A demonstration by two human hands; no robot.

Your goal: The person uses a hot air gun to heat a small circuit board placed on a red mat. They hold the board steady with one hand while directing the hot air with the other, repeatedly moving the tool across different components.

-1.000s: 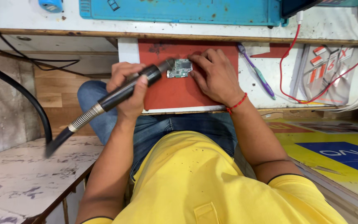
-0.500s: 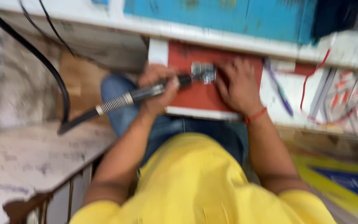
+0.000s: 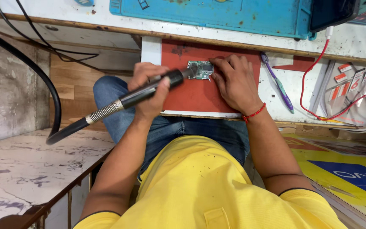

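Gripping a black hot-air wand (image 3: pixel 149 91) by its stiff handle, the left hand (image 3: pixel 149 87) aims the nozzle at a small green circuit board (image 3: pixel 200 69) on the red mat (image 3: pixel 191 91). The right hand (image 3: pixel 234 82) pins the board's edge with flat fingertips; it looks light, thin and fragile.

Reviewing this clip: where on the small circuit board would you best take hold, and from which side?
Probably the circuit board by its thin right edge, where the right hand already pins it to the red mat. It lies flat, and the hot-air wand in the left hand occupies its left side.
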